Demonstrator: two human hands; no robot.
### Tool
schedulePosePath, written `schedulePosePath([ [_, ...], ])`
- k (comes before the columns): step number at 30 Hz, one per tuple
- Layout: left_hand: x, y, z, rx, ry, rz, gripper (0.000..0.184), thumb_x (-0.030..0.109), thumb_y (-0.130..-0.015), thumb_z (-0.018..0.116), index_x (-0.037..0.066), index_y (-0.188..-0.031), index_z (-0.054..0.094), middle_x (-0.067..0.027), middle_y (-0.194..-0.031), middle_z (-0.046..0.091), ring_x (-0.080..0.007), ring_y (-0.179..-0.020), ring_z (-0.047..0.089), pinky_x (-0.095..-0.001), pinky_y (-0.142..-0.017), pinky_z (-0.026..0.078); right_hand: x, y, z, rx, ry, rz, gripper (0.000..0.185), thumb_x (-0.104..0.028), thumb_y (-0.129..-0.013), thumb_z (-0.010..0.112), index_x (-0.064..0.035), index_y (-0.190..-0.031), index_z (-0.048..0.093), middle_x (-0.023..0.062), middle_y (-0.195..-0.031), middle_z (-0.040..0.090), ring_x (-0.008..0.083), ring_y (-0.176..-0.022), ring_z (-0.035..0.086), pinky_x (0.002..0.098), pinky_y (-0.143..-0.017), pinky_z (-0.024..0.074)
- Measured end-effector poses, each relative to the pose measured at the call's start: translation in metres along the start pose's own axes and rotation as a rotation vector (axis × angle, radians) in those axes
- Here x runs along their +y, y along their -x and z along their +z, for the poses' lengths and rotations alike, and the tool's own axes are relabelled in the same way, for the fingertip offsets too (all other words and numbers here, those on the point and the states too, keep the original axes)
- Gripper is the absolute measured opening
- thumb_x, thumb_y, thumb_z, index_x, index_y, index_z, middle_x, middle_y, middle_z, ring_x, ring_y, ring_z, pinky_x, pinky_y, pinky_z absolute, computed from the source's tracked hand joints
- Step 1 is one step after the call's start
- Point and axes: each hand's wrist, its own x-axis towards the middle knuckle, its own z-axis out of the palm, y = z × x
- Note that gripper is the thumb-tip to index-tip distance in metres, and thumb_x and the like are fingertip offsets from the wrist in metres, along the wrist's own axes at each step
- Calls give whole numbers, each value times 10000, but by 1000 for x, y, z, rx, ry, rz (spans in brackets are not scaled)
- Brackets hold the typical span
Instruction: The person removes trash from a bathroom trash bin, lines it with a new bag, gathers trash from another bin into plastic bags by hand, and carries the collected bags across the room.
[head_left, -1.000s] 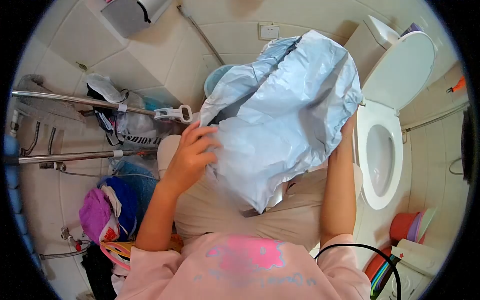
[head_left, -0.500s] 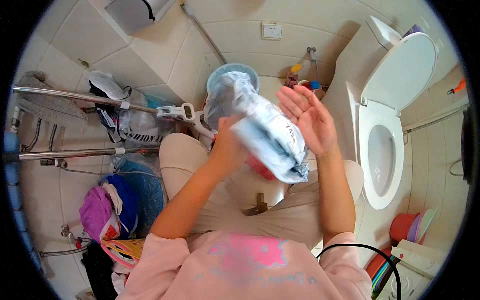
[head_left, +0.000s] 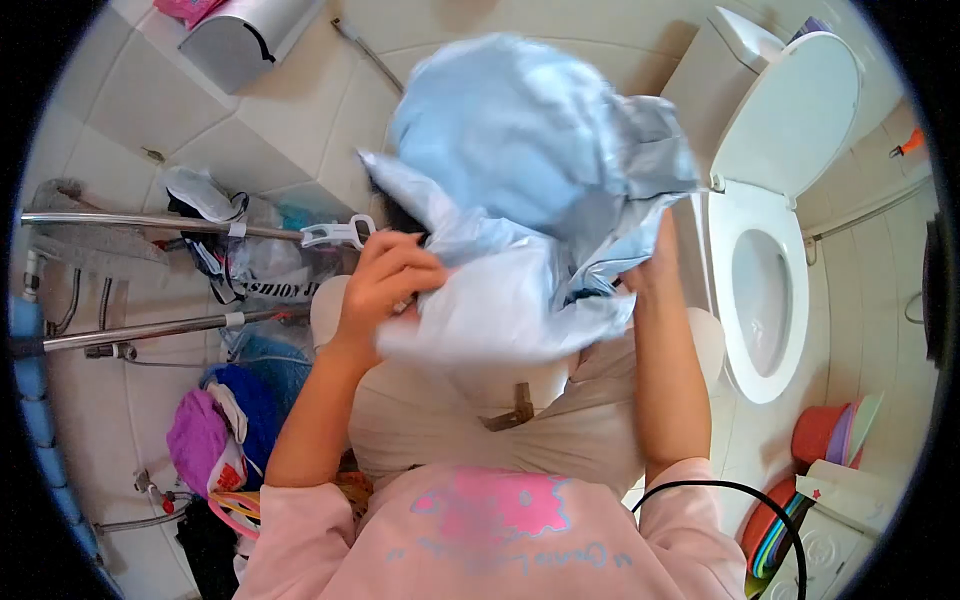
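Note:
A large pale blue and silvery plastic bag [head_left: 500,130], crumpled and blurred by motion, hangs spread out over my lap. On its left side my left hand [head_left: 385,285] is closed, fingers curled around the white lower edge. My right hand [head_left: 655,255] is at the opposite side, mostly hidden behind the bag's folds; its fingers appear wrapped on the edge. A dark patch shows at the bag's left edge, too blurred to name.
To the right stands a toilet [head_left: 765,290] with its lid raised. Metal rails [head_left: 180,325] run along the left, with hanging plastic bags. Purple cloth [head_left: 200,435] and blue cloth lie below them. Stacked basins [head_left: 825,435] are at the lower right.
The bag was folded in my left hand beside my open right palm. Now it is spread wide and higher, with both hands at its sides, covering the bucket seen before.

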Motion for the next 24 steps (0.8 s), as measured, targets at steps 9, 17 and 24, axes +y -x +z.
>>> schedulePosePath([
  [9, 28, 27, -6, 68, -139, 144, 198, 166, -724, 713, 75, -899, 702, -74, -1047, 692, -268, -893, 532, -349, -790, 454, -36, -30, -54, -322, -98, -108, 427, -340, -1006, 426, -92, -1351, 472, 65, -1261, 560, 210, -1086, 571, 361, -912, 481],
  [17, 28, -7, -4, 295, -52, 21, 324, -68, -546, 719, 59, -841, 677, -63, -791, 621, -247, -760, 525, -340, -679, 408, -12, -25, -34, -228, 221, 65, 442, -338, -996, 463, -79, -1354, 479, 65, -1271, 562, 197, -1107, 560, 342, -919, 472],
  [24, 21, -29, 1, 94, -4, 134, 207, 57, -664, 749, 61, -768, 570, -54, -735, 591, -263, -733, 596, -343, -759, 453, 9, -16, -29, -198, 466, 201, 457, -335, -987, 496, -68, -1357, 485, 65, -1279, 565, 186, -1126, 549, 326, -925, 464],
])
